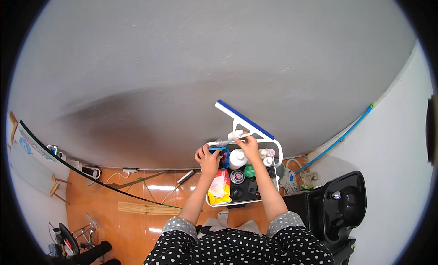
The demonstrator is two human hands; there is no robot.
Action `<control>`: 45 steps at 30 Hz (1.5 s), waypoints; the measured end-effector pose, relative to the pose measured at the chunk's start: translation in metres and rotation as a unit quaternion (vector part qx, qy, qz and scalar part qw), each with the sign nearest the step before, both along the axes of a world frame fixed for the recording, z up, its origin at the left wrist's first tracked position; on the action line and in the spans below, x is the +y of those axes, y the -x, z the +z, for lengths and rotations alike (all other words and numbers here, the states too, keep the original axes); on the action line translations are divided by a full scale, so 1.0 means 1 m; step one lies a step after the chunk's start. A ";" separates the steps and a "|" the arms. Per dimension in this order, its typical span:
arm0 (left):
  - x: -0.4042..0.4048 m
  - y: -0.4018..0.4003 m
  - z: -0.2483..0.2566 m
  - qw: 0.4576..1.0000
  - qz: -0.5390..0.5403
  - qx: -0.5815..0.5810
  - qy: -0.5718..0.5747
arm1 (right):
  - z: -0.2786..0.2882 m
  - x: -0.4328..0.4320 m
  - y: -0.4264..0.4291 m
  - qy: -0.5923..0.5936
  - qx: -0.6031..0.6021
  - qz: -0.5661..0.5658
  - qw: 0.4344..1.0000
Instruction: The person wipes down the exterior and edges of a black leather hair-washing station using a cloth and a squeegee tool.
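My right hand (247, 145) is closed on a small clear bottle with a white cap (236, 134), at the far rim of a white-edged trolley tray (219, 205). Right beside its fingers is the handle of a white squeegee with a blue blade (244, 120); whether they hold it too is unclear. My left hand (207, 159) rests with spread fingers on the rim of a blue plastic basket (224, 164) with dark contents. Nearer me in the tray lie a red and yellow packet of wipes (220, 188), a white bottle (237, 159) and round jars (237, 176).
A grey wall (219, 59) rises beyond the trolley. On the right stand a black shampoo basin (345, 203), a string mop (291, 184) and a blue pole (335, 143). Wooden planks (147, 208) lie on the orange floor at left, beside a large glass edge (102, 183).
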State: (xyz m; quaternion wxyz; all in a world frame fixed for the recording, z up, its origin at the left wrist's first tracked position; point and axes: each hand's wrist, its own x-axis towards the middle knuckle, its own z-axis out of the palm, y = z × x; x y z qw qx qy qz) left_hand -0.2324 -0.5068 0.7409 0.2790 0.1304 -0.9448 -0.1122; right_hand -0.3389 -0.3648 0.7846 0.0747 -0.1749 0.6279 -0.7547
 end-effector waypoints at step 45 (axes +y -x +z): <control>-0.007 -0.040 0.039 0.976 -0.056 0.132 -0.165 | 0.064 -0.021 -0.020 -0.112 0.121 0.024 0.986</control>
